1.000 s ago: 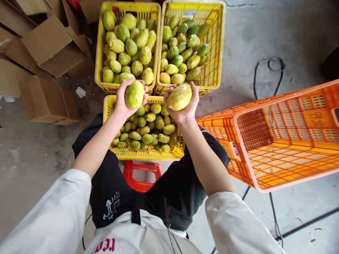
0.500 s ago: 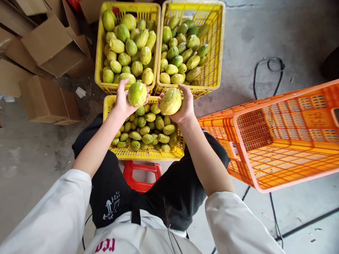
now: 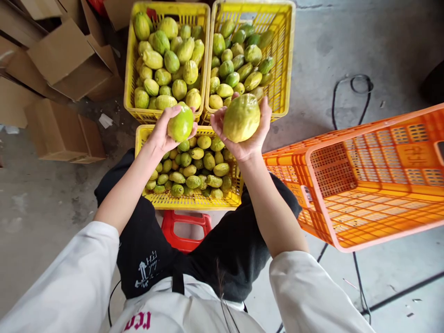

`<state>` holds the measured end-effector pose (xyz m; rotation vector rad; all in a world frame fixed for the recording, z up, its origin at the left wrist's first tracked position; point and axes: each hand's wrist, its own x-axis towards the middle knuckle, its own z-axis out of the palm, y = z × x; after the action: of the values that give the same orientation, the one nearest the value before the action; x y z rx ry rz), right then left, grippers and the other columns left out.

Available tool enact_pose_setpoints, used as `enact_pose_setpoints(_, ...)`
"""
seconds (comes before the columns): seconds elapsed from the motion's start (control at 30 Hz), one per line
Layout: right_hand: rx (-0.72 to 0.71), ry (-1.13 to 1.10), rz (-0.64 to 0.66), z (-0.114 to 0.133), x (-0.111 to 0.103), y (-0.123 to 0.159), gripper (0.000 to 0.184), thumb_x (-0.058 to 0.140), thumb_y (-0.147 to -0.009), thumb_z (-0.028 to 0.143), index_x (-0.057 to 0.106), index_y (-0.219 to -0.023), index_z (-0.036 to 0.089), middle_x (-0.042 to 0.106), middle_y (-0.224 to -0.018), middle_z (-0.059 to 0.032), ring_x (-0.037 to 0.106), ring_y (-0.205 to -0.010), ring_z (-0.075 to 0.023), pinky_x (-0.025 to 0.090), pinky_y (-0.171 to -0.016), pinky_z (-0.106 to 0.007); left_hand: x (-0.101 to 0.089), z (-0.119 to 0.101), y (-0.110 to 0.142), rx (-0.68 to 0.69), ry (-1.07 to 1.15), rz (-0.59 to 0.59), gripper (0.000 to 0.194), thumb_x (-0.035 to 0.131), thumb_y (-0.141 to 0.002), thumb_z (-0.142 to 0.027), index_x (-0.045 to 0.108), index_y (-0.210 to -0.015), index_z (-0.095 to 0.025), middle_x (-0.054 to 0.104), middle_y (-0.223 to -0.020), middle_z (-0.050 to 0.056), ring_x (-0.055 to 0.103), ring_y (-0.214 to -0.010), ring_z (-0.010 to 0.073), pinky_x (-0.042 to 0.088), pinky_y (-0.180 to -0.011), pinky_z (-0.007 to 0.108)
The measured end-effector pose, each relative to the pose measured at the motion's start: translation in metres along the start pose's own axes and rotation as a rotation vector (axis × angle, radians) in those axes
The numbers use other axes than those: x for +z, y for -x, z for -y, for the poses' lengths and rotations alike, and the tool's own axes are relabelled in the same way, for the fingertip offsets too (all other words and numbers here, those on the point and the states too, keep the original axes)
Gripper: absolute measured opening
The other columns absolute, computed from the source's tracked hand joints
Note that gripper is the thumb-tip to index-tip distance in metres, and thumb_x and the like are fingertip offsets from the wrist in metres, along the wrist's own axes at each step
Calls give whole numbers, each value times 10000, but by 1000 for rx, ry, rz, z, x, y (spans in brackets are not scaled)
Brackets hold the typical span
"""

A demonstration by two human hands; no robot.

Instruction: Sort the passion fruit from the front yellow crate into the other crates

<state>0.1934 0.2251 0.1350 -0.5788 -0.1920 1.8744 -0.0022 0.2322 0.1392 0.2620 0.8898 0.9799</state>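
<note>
My left hand is wrapped round a green-yellow papaya, thumb over its top and fingers behind it. Cupped in my right hand is a larger, yellower papaya with a ribbed skin. Both fruits are held up above the far edge of the near yellow crate, which holds many small green and yellow papayas. Beyond it stand a left yellow crate and a right yellow crate, side by side, both loaded with papayas.
An orange crate lies tipped on its side at the right. Cardboard boxes are heaped at the left. Between my legs is a red plastic stool. A black cable loops across the concrete floor.
My right hand has risen and moved slightly right with its papaya, which now looks bigger and turned. The papaya in my left hand has turned a little and shifted slightly.
</note>
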Motion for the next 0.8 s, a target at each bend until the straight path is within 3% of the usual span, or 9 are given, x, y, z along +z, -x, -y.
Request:
enact_pose_setpoints(0.17,117,111,-43,-3,3,2,364,451,-856,582,634,-920,274,741,-975,-7,546,-1315,-210,405,-1150,-485,-5,4,0,-50,-43,42,273,607,-877,-440,661,-1006,-206,723,-859,80,722,-1035,306,631,-722,340)
enact_pose_setpoints(0.4,137,97,-89,-2,-4,-5,442,345,-842,582,636,-900,254,744,-915,-15,442,-1410,-205,340,-1189,-472,-7,4,-3,-51,-101,68,216,597,-876,-417,646,-955,-222,706,-796,70,711,-1026,265,607,-764,314)
enact_pose_setpoints(0.57,56,184,-114,-8,-2,-4,339,426,-832,565,636,-858,300,756,-937,31,510,-1371,-190,494,-1063,-437,1,2,-1,-40,-81,68,270,519,-929,-450,625,-948,-202,709,-838,86,699,-1067,285,610,-807,364)
enact_pose_setpoints(0.7,52,82,-82,-7,-2,-6,382,309,-821,469,626,-838,256,747,-1043,-12,475,-1407,-217,510,-1019,-444,8,-5,1,-35,7,34,451,279,-988,-466,606,-951,-157,708,-866,119,711,-1045,304,632,-744,418)
enact_pose_setpoints(0.8,-12,8,-58,-3,-3,-8,219,522,-787,469,607,-824,270,744,-1002,-24,514,-1370,-249,564,-966,-490,8,-7,0,10,1,8,376,276,-1002,-339,599,-923,-164,712,-884,82,709,-1068,262,634,-774,367)
